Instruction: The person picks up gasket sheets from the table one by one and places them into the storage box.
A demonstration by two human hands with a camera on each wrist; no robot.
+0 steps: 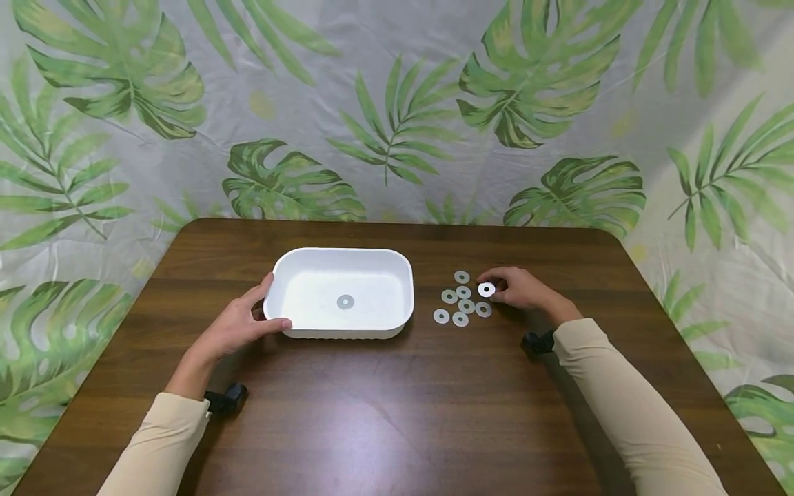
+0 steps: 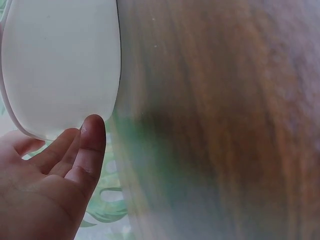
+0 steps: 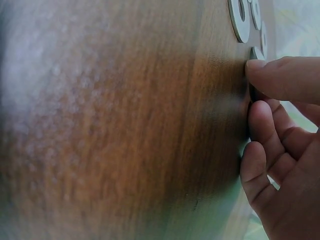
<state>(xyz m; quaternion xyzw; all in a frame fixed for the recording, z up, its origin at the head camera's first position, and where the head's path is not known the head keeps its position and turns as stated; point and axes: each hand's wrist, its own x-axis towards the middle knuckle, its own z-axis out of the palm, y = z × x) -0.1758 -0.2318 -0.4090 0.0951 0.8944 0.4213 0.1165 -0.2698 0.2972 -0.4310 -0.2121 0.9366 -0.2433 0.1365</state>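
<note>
A white rectangular basin with rounded corners (image 1: 310, 279) stands on the table, and one flat metal washer (image 1: 340, 302) lies inside it. My left hand (image 1: 232, 325) holds the basin's left end, thumb at the front corner and fingers along the side. In the left wrist view the fingertips (image 2: 93, 131) meet the basin wall (image 2: 60, 70). Right of the basin, my right hand (image 1: 520, 288) pinches a washer (image 1: 480, 289) between thumb and fingers, tilted over the table. Several more washers (image 1: 441, 311) lie in a loose cluster beside that hand, some overlapping.
Everything stands on a dark brown wooden table (image 1: 372, 399) with rounded far corners. Behind it hangs a pale cloth (image 1: 415, 41) printed with green leaves. A dark wrist camera (image 1: 228, 399) sits at the left cuff and another (image 1: 537, 342) at the right.
</note>
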